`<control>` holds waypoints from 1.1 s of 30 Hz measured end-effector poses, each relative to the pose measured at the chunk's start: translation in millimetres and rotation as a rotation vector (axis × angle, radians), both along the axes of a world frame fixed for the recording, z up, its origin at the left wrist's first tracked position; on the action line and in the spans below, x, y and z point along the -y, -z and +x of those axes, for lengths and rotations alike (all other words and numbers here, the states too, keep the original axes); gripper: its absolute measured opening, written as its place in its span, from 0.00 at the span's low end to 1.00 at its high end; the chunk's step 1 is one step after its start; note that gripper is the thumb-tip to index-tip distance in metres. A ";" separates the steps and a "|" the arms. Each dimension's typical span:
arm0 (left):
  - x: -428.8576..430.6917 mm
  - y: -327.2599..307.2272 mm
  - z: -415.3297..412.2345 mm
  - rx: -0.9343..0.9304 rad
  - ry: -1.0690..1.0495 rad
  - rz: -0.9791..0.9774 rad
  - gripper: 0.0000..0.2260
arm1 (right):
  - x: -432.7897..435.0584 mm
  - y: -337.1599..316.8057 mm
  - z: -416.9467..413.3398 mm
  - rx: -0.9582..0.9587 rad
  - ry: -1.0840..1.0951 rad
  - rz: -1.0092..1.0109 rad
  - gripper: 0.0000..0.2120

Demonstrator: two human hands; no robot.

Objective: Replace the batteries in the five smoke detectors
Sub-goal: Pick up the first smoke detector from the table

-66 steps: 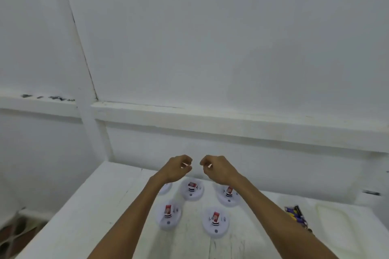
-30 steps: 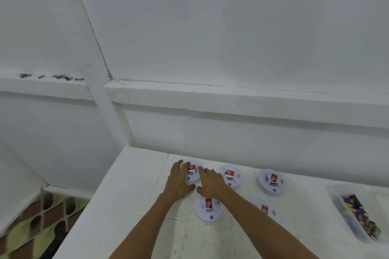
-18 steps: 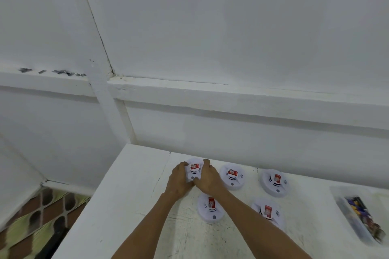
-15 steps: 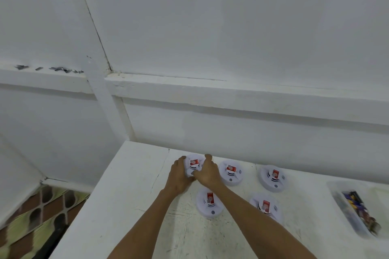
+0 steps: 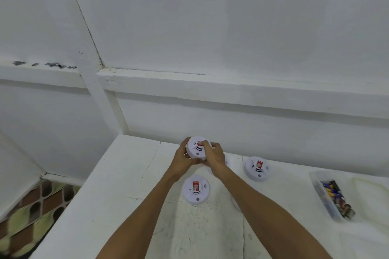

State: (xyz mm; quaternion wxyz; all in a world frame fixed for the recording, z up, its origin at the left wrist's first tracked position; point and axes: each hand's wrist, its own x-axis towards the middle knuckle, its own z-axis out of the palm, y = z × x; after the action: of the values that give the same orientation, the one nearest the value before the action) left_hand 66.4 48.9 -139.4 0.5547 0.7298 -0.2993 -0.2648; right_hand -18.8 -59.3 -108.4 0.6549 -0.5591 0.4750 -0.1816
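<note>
So the left hand (image 5: 182, 161) has its fingers curled round the left rim of the smoke detector (image 5: 196, 150), which is held up off the table (image 5: 126, 185) with its face tilted toward them. The right hand (image 5: 215, 154) grips the right side and reaches over the front, so I'd guess that one does the twisting.
</note>
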 end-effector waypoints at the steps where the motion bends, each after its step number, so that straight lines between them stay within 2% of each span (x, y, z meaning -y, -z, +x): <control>1: 5.1 -6.1 -8.4 -0.008 0.002 -0.013 0.31 | 3.2 -3.4 -5.9 0.007 0.003 0.028 0.21; 4: 19.9 -16.1 -29.6 -0.017 -0.020 -0.018 0.28 | 13.7 -11.4 -27.1 -0.013 -0.005 0.005 0.20; 9: 48.8 -18.9 -69.2 -0.044 0.001 0.001 0.29 | 38.4 -10.1 -73.4 -0.002 0.011 -0.005 0.23; 19: 103.9 -17.4 -174.7 -0.124 0.039 -0.053 0.28 | 92.1 -9.5 -183.4 -0.010 0.068 -0.123 0.21; 24: 124.4 -9.3 -212.0 -0.107 0.110 -0.046 0.31 | 106.5 0.7 -225.4 -0.045 0.142 -0.146 0.19; 29: 135.0 -0.2 -254.9 -0.114 0.190 -0.001 0.37 | 112.9 19.2 -259.3 -0.143 0.216 -0.198 0.21; 33: 136.2 20.9 -274.1 -0.097 0.258 -0.022 0.42 | 103.1 32.8 -282.2 -0.137 0.219 -0.259 0.20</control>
State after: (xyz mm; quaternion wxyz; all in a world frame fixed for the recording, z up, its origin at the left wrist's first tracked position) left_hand -207.7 -87.3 -160.3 0.5377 0.6654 -0.3665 -0.3657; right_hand -301.0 -162.3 -141.2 0.5200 -0.5948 0.5490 -0.2730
